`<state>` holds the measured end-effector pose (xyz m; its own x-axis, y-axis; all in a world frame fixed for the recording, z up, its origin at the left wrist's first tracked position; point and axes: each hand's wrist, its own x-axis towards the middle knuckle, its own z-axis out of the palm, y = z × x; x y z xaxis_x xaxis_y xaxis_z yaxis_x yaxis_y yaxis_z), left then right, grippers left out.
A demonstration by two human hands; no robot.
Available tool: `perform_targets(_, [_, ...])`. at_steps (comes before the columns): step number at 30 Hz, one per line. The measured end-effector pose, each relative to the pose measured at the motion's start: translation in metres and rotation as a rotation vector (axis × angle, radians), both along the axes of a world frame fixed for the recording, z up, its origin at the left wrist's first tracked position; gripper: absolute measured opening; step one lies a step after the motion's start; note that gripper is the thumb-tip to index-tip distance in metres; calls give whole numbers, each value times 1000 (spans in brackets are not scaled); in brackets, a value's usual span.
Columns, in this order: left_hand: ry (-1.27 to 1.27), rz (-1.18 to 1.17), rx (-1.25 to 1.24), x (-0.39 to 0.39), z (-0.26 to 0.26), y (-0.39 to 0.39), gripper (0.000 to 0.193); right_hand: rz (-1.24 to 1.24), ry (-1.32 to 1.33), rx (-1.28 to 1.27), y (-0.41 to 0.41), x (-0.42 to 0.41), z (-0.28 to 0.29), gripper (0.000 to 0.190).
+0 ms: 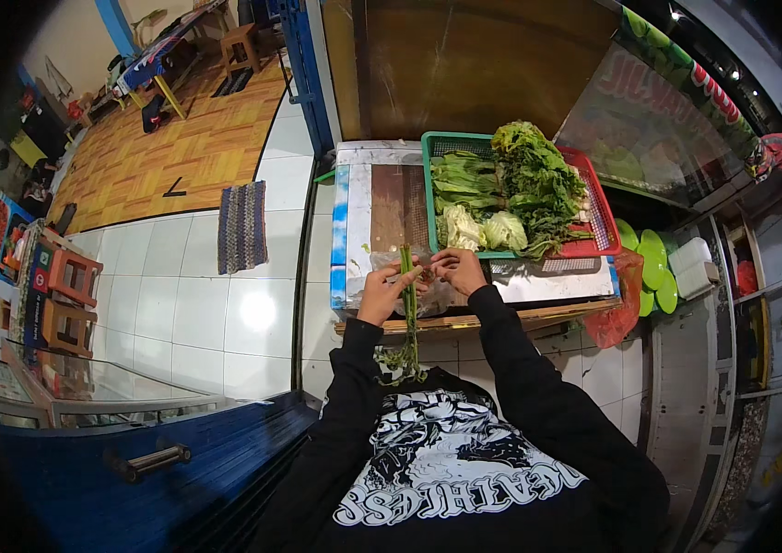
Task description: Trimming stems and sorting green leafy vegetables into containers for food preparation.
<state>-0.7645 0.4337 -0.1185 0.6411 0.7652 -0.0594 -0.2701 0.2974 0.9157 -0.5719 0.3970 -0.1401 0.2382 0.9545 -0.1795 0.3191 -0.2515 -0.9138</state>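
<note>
My left hand (385, 292) is closed around a bunch of thin green stalks (409, 304), their leafy ends hanging down towards my chest. Close to its right, my right hand (458, 269) has its fingers bent near a clear plastic bag (436, 301); whether it pinches something small is hard to tell. Behind the hands, a green plastic basket (425, 200) holds leafy greens (463, 181), two pale cabbage pieces (505, 231) and a big bunch of curly leaves (536, 173). That bunch reaches over a red plastic basket (605, 207) with small pale items inside.
The baskets stand on a white box-like table (557, 283) with a wooden front edge. An orange plastic bag (615, 311) hangs at its right corner, near green plates (652, 259) and white foam boxes (691, 259). A blue door frame (308, 90) rises at the left.
</note>
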Motion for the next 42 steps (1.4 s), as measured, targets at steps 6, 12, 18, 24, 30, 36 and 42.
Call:
perform_targets(6, [49,6,67,2,6,3,29,-10,86,52,0,2,-1,16])
perform_targets(12, [21,6,67,5,1,5,32,-10,-64,78,0,5,0,17])
perform_targets(18, [52,20,45,7,2,9,32,-41,35,63,-1,2,10,11])
perform_targets(24, [62,-44,95,19,17,19,31,16,356,225,-7,7,52,15])
perform_targets(30, [80,-68,143,39,31,24,26,-20,402,285,-10,13,68,16])
perform_targets(36, [-38,-39,69,45,47,21,23,139,1146,-60,-24,40,48,22])
perform_targets(42, [-46,-75,13,49,29,19,22,9,1704,359,-29,45,55,13])
